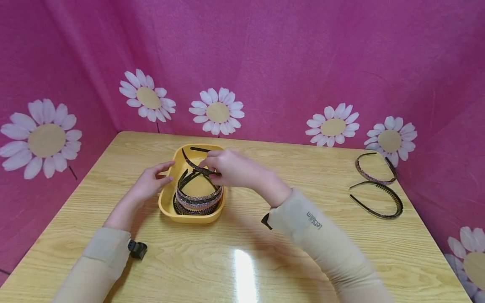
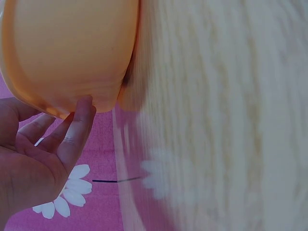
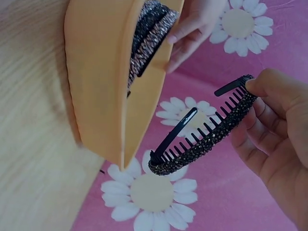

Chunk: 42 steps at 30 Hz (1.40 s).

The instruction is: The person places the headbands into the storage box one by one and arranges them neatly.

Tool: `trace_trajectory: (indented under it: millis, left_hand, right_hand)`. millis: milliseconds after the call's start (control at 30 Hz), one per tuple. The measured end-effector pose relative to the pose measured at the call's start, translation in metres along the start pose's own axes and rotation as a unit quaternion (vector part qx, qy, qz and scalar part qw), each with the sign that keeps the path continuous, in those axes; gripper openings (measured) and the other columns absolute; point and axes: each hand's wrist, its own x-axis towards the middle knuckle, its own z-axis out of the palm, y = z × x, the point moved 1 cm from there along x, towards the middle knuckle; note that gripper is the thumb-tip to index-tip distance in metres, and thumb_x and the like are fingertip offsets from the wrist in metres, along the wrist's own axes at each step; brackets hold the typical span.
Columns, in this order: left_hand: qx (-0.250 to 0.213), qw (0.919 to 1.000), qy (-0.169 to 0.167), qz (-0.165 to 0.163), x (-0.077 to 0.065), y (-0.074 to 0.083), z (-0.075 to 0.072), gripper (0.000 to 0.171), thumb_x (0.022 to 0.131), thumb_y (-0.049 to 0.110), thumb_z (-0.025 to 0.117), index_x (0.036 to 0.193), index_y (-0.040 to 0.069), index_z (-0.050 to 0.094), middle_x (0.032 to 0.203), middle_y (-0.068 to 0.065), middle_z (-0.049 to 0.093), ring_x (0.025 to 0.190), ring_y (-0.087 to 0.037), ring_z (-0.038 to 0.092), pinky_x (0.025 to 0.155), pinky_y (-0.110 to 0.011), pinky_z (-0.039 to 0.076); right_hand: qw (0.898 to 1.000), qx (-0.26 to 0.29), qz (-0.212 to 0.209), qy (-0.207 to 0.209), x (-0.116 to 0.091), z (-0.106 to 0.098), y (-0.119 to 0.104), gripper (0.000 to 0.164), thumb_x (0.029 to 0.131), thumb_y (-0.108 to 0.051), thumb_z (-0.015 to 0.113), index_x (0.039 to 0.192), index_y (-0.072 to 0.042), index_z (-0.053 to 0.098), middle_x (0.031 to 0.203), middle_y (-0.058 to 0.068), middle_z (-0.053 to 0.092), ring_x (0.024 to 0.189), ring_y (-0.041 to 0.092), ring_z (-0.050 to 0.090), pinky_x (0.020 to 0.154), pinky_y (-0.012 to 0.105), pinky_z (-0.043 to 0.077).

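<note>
A yellow plastic tub holds a stack of glittery headbands in black and pinkish tones, gathered toward its near end. My right hand pinches a black glittery headband between thumb and fingers, above the tub. Comb teeth line the inner side of this headband, and its two ends point away from the fingers in the right wrist view. At the tub's left side, my left hand touches the outer wall and rim with extended fingers.
Two more headbands lie at the right of the wooden table: a pinkish glittery one near the back and a dark toothed one in front of it. A pink curtain with daisies hangs behind the table.
</note>
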Motion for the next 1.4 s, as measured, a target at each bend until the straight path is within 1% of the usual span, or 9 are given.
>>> trace_trajectory:
  millis: [167, 333, 533, 633, 733, 1033, 1200, 1400]
  left_hand:
    - [-0.002, 1.0, 0.0, -0.002, -0.001, 0.001, 0.0, 0.056, 0.095, 0.006, 0.053, 0.147, 0.006, 0.032, 0.142, -0.027, 0.036, 0.107, -0.032, 0.053, 0.062, -0.021, 0.05]
    - [-0.003, 1.0, 0.0, -0.004, 0.0, 0.001, 0.001, 0.056, 0.095, 0.006, 0.052, 0.147, 0.006, 0.032, 0.142, -0.027, 0.036, 0.109, -0.033, 0.053, 0.061, -0.021, 0.05]
    - [-0.005, 1.0, -0.001, -0.006, 0.001, 0.0, 0.001, 0.056, 0.095, 0.006, 0.052, 0.147, 0.007, 0.032, 0.142, -0.026, 0.037, 0.104, -0.029, 0.054, 0.058, -0.02, 0.049]
    - [-0.007, 1.0, -0.002, -0.005, 0.001, -0.001, 0.001, 0.056, 0.095, 0.006, 0.052, 0.147, 0.006, 0.032, 0.142, -0.026, 0.037, 0.102, -0.027, 0.054, 0.057, -0.02, 0.048]
    - [-0.007, 1.0, -0.001, -0.006, 0.001, 0.0, 0.001, 0.056, 0.095, 0.007, 0.053, 0.147, 0.007, 0.032, 0.142, -0.025, 0.037, 0.102, -0.026, 0.054, 0.058, -0.02, 0.048]
    - [-0.011, 0.9999, -0.007, -0.001, -0.002, 0.002, 0.0, 0.056, 0.095, 0.007, 0.053, 0.147, 0.007, 0.031, 0.144, -0.027, 0.035, 0.113, -0.037, 0.051, 0.063, -0.022, 0.051]
    - [-0.007, 0.9999, -0.009, -0.004, -0.002, 0.004, 0.0, 0.056, 0.096, 0.009, 0.052, 0.148, 0.008, 0.031, 0.145, -0.026, 0.033, 0.115, -0.037, 0.05, 0.065, -0.022, 0.051]
    - [-0.01, 0.9999, -0.008, 0.005, -0.002, 0.003, 0.0, 0.057, 0.095, 0.007, 0.053, 0.147, 0.005, 0.031, 0.143, -0.027, 0.035, 0.112, -0.037, 0.051, 0.062, -0.021, 0.05]
  right_hand:
    - [1.0, 0.013, 0.011, -0.016, 0.005, 0.011, -0.002, 0.027, 0.082, -0.004, 0.063, 0.109, -0.007, 0.069, 0.081, 0.001, 0.057, 0.068, 0.008, 0.049, 0.061, 0.017, 0.04]
    - [0.999, 0.02, 0.021, -0.033, 0.008, 0.021, -0.004, 0.029, 0.082, -0.004, 0.062, 0.109, -0.007, 0.069, 0.08, 0.0, 0.056, 0.068, 0.007, 0.048, 0.06, 0.017, 0.04]
    - [0.999, 0.017, 0.023, -0.038, 0.013, 0.03, -0.005, 0.028, 0.081, -0.004, 0.063, 0.109, -0.007, 0.069, 0.083, 0.003, 0.06, 0.071, 0.009, 0.051, 0.062, 0.018, 0.042]
    - [0.999, 0.015, 0.018, -0.042, 0.016, 0.034, -0.006, 0.029, 0.082, -0.005, 0.063, 0.11, -0.006, 0.069, 0.086, 0.005, 0.062, 0.073, 0.01, 0.053, 0.065, 0.02, 0.044]
    - [0.999, 0.009, 0.013, -0.047, 0.02, 0.039, -0.007, 0.028, 0.082, -0.006, 0.063, 0.109, -0.006, 0.069, 0.087, 0.006, 0.063, 0.074, 0.011, 0.054, 0.067, 0.021, 0.045]
    - [0.996, -0.024, 0.026, -0.076, 0.03, 0.049, -0.015, 0.029, 0.082, -0.009, 0.065, 0.111, -0.009, 0.07, 0.091, 0.002, 0.064, 0.075, 0.009, 0.057, 0.069, 0.019, 0.047]
    - [0.995, -0.024, 0.027, -0.091, 0.034, 0.052, -0.02, 0.028, 0.081, -0.008, 0.066, 0.109, -0.008, 0.07, 0.094, 0.003, 0.065, 0.077, 0.009, 0.057, 0.069, 0.019, 0.047]
    - [0.995, -0.017, 0.022, -0.092, 0.036, 0.057, -0.022, 0.026, 0.079, -0.005, 0.065, 0.104, -0.007, 0.071, 0.093, 0.003, 0.066, 0.076, 0.009, 0.055, 0.068, 0.019, 0.046]
